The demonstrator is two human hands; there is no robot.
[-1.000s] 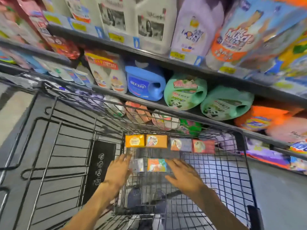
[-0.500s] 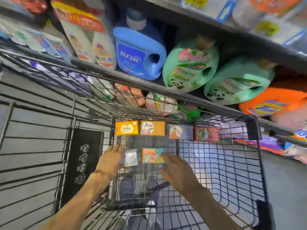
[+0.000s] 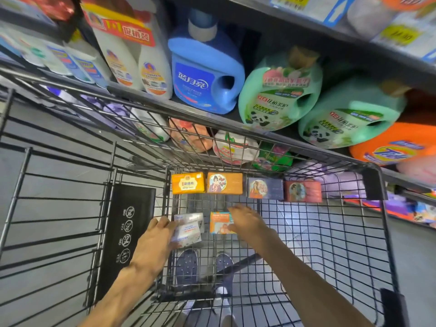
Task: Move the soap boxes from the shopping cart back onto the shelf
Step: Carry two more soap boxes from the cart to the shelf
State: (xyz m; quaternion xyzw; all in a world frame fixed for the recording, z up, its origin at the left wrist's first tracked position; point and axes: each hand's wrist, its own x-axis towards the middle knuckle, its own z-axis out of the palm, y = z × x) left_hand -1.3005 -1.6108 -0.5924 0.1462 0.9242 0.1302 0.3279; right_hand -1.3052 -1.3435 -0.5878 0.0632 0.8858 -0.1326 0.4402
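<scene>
Nearest the camera, both hands have closed the last gap since a moment ago. The left hand [image 3: 158, 237] was hovering beside the white soap box [image 3: 188, 228]; now its fingers curl around the box's left edge, and the box looks tilted, as if already lifting from the wire floor. The right hand [image 3: 247, 223] has come down on the orange and teal soap box [image 3: 220, 222], fingers spread over its right side; I cannot tell if it truly grips it yet. Both boxes lie near the middle of the shopping cart [image 3: 375, 182].

Further, toward 12 o'clock, four more boxes stand in a row against the front wall: a yellow soap box [image 3: 188, 183], an orange soap box [image 3: 224, 182], a dark blue soap box [image 3: 265, 188] and a red soap box [image 3: 302, 191].

Beyond the cart, the shelf [image 3: 146, 100] holds detergent jugs. My judgement: the first two boxes are only now being taken, so nearly all the task remains.
</scene>
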